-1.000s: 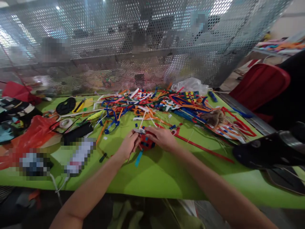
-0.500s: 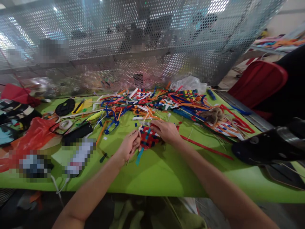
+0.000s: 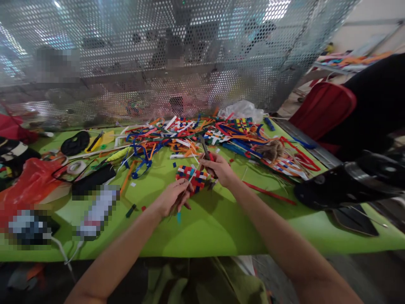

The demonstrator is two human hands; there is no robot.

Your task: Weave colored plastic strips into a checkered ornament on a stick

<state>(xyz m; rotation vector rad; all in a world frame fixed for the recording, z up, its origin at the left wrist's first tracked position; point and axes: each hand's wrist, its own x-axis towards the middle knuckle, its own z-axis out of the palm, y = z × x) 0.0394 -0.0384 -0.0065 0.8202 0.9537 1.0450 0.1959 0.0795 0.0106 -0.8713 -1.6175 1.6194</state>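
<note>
A small woven piece (image 3: 198, 182) of red, blue and white strips lies on the green table between my hands. My left hand (image 3: 174, 197) is closed at its left edge, pinching a thin pale strip (image 3: 193, 169) that slants up to the right. A teal strip end (image 3: 179, 218) hangs out below these fingers. My right hand (image 3: 220, 170) grips a red-handled, pliers-like tool (image 3: 204, 146), its dark jaws pointing up and away. The strip's upper end passes close to the right fingertips; whether they touch it I cannot tell.
Behind my hands spreads a heap of coloured strips (image 3: 148, 145) and woven pieces. To the left are a red plastic bag (image 3: 34, 179), a tape roll (image 3: 76, 167) and a black case (image 3: 94, 182). A black cylindrical object (image 3: 335, 179) juts in from the right. Perforated metal (image 3: 142, 55) stands behind.
The red-handled tool now shows upright in my right hand, which has turned. My left hand has opened its grip slightly and sits lower on the woven piece. The view has shifted right.
</note>
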